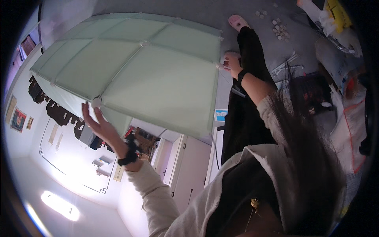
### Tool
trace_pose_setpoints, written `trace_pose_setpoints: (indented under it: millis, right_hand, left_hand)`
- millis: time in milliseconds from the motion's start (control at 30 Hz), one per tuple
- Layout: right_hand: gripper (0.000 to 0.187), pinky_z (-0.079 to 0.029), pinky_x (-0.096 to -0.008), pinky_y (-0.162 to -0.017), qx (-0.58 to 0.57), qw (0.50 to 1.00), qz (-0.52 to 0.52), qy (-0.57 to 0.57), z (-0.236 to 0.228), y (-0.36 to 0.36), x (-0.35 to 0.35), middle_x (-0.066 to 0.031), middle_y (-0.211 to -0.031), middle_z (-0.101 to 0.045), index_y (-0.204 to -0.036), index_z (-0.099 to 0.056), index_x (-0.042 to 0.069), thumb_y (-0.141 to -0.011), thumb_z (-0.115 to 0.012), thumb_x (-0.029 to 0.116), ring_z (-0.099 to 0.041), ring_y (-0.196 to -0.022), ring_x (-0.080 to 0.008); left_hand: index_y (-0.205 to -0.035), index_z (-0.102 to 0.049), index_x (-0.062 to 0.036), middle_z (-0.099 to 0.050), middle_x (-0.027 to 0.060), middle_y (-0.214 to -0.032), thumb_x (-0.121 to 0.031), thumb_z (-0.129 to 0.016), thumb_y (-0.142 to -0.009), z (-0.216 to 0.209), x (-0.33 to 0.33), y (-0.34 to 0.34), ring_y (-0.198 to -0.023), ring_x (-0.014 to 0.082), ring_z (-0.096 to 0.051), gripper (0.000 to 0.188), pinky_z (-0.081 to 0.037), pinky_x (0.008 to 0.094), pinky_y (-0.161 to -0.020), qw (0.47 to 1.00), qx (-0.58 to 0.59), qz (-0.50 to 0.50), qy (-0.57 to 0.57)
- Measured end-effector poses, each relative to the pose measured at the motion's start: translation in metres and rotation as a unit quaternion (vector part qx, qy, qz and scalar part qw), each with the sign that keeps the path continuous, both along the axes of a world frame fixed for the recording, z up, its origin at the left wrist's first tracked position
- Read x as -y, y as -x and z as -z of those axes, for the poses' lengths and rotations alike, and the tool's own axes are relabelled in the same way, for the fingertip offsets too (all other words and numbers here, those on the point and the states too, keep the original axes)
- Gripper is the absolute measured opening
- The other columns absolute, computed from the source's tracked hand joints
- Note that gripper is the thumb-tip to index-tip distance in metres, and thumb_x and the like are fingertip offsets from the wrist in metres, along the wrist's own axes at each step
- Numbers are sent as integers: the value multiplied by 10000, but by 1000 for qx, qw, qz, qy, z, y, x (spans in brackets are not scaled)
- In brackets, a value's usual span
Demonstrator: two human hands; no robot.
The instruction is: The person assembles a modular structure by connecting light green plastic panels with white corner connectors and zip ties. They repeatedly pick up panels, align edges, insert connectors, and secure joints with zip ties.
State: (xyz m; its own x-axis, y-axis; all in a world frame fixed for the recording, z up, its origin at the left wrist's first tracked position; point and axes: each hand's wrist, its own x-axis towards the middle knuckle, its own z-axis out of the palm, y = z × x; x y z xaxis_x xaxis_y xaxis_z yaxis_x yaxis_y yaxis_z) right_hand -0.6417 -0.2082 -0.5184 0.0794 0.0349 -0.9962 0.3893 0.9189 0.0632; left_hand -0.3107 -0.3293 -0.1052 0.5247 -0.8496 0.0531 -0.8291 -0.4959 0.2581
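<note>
A large box-like frame of thin rods, covered in pale green fabric [169,87], stands tilted across the upper left. My left hand [104,128] is raised beside its lower edge, fingers stretched out and apart. Those fingertips are close to or touching a round white connector [96,102] where rods meet; none wrap round it. At the right edge of the cover, my right hand [233,63] has its fingers curled in a pinch by a small white connector [219,66]. Part of that grip is hidden by the fingers themselves.
Several round white pieces [280,31] lie on the grey floor [197,7] near my pink shoe [238,22]. Loose white rods [290,64] are at the right, close to a dark open container [312,94]. White doors [191,162] stand beyond the frame.
</note>
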Motion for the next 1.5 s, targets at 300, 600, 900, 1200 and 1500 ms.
trace_pose_setpoints:
  millis: [300, 600, 900, 1200, 1500]
  right_hand:
    - [489, -439, -355, -782, 45, 974, 220, -44, -5, -35, 9, -77, -938, -557, -1111, -490, 61, -920, -454, 510, -538, -891, -200]
    - [428, -460, -346, -741, 56, 976, 204, -59, -16, -38, 23, -66, -1013, -565, -1169, -499, 92, -939, -461, 451, -542, -903, -187]
    - [337, -464, -350, -777, 20, 979, 201, -9, -6, -42, 12, -66, -1001, -565, -1080, -538, 87, -945, -471, 389, -551, -899, -191]
    - [279, -439, -360, -842, 43, 980, 195, 9, -6, -41, 9, -65, -1019, -567, -1064, -554, 84, -958, -443, 316, -537, -953, -197]
    - [334, -436, -359, -871, 74, 969, 234, -21, 7, -41, -3, -65, -1107, -546, -1155, -535, 70, -933, -498, 317, -512, -1026, -216]
  left_hand:
    - [-1199, -579, -21, -497, 155, -1329, -334, -276, -960, 18, 52, -67, -1352, 293, -289, 496, -70, 449, -1147, 946, -27, 224, -234]
    - [-1175, -559, 4, -573, 108, -1205, -319, -265, -976, 22, 58, -42, -1335, 278, -290, 480, -136, 440, -1136, 963, -71, -19, -260]
    - [-1134, -560, -32, -598, 78, -1153, -177, -264, -964, 25, 59, -35, -1301, 311, -338, 371, -265, 433, -1090, 956, -19, 4, -293]
    - [-1136, -563, -49, -605, 77, -1149, 8, -427, -746, 26, 58, -39, -1286, 326, -378, 417, -273, 424, -1093, 956, 6, 36, -290]
    - [-1165, -598, -70, -591, 58, -1220, -169, -260, -977, 22, 49, -59, -1245, 293, -419, 399, -219, 392, -1100, 939, 71, 135, -308]
